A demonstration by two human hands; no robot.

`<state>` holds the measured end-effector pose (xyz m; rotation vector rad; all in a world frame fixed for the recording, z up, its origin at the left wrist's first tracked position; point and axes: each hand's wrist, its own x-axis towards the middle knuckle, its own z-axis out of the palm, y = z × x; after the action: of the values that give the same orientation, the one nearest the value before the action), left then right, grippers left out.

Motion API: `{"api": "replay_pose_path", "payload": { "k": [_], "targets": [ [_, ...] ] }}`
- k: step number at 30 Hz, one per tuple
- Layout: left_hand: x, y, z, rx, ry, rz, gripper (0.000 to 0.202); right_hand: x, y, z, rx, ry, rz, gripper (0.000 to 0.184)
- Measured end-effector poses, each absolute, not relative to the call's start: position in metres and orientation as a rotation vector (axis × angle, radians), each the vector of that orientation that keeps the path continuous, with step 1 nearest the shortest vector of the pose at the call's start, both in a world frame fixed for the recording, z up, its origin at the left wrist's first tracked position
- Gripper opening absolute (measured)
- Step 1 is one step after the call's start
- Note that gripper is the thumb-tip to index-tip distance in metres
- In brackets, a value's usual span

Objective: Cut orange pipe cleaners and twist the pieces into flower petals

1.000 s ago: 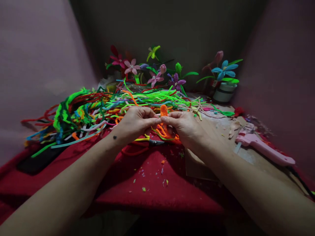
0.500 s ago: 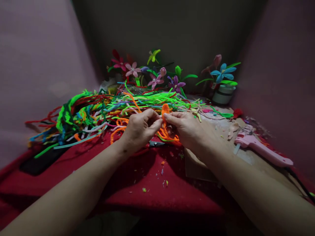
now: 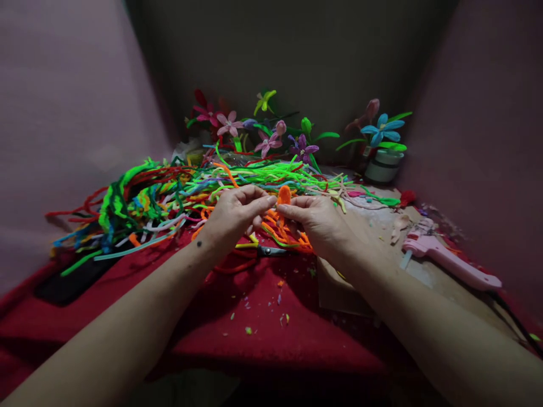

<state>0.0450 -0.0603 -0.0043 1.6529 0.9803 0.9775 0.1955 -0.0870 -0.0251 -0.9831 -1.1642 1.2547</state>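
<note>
My right hand (image 3: 320, 220) pinches an orange pipe-cleaner petal (image 3: 284, 195) between thumb and fingers, its rounded loop pointing up. Close on the petal's left side is my left hand (image 3: 241, 212), with thumb and forefinger pressed together at its edge; whatever is between those fingertips is too small to make out. Below the hands, scissors (image 3: 272, 251) lie on the red cloth (image 3: 263, 333), partly covered. Loose orange pipe cleaners (image 3: 297, 240) spread behind and beneath the fingers.
A heap of coloured pipe cleaners (image 3: 263, 172) runs along the back. Pipe-cleaner flowers (image 3: 267, 141) stand behind it, and a blue flower (image 3: 383, 131) rises by a jar (image 3: 384, 165). At right lie a pink glue gun (image 3: 449, 260) and cardboard (image 3: 341, 291); a black object (image 3: 72, 280) lies left.
My left hand has shifted slightly, its fingers straighter and its wrist turned, showing more of the scissors. My right hand still holds the orange petal, which sits slightly lower.
</note>
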Motion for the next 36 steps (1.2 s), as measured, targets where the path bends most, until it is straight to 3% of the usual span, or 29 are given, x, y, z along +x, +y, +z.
{"api": "replay_pose_path", "payload": {
  "k": [6, 12, 17, 26, 36],
  "targets": [
    [0.040, -0.050, -0.014, 1.561, 0.813, 0.899, 0.018, 0.190, -0.093, -0.018, -1.186, -1.327, 1.126, 0.026],
    [0.047, -0.057, -0.017, 1.459, 0.845, 1.051, 0.017, 0.190, -0.097, -0.015, -1.096, -1.278, 1.303, 0.020],
    [0.048, -0.060, -0.018, 1.412, 0.818, 0.965, 0.021, 0.192, -0.097, -0.016, -1.117, -1.244, 1.286, 0.021],
    [0.053, -0.067, -0.016, 1.341, 0.781, 1.003, 0.015, 0.189, -0.089, -0.031, -0.880, -0.994, 1.680, 0.027],
    [0.056, -0.063, -0.017, 1.135, 0.822, 1.001, 0.019, 0.181, -0.095, -0.031, -0.902, -1.033, 1.434, 0.024]
  ]
}}
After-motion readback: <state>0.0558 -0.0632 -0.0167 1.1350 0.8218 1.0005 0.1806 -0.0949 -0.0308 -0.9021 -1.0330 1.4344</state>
